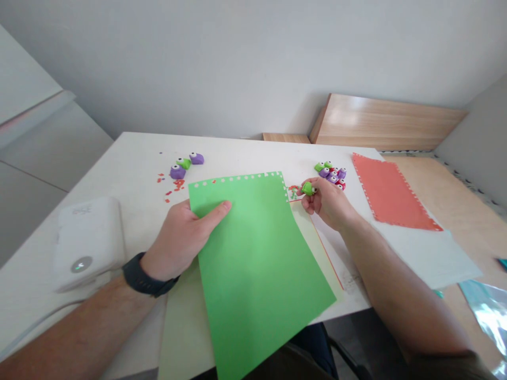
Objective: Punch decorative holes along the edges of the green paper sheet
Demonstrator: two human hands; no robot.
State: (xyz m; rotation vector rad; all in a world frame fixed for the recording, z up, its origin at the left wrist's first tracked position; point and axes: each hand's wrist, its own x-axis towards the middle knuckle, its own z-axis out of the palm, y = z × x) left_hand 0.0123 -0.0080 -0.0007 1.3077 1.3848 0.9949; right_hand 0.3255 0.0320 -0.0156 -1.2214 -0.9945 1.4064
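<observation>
My left hand (180, 240) grips the left edge of a green paper sheet (261, 274), thumb on top and fingers hidden beneath it. Small punched holes run along the sheet's top edge and upper right edge. My right hand (327, 203) pinches a small green craft punch (308, 188) beside that upper right corner. Just beyond it lies a cluster of several small green, purple and red craft punches (330, 174). Another small group of purple and green punches (185, 164) stands left of the sheet, near scattered red paper scraps (174, 187).
A salmon-red paper sheet (392, 195) with a punched border lies at the right, partly on a white sheet (431, 258). A pale sheet (182, 332) lies under the green one. A white device (87, 244) sits at the left on the white table (134, 158). Shiny foil (485, 311) lies lower right.
</observation>
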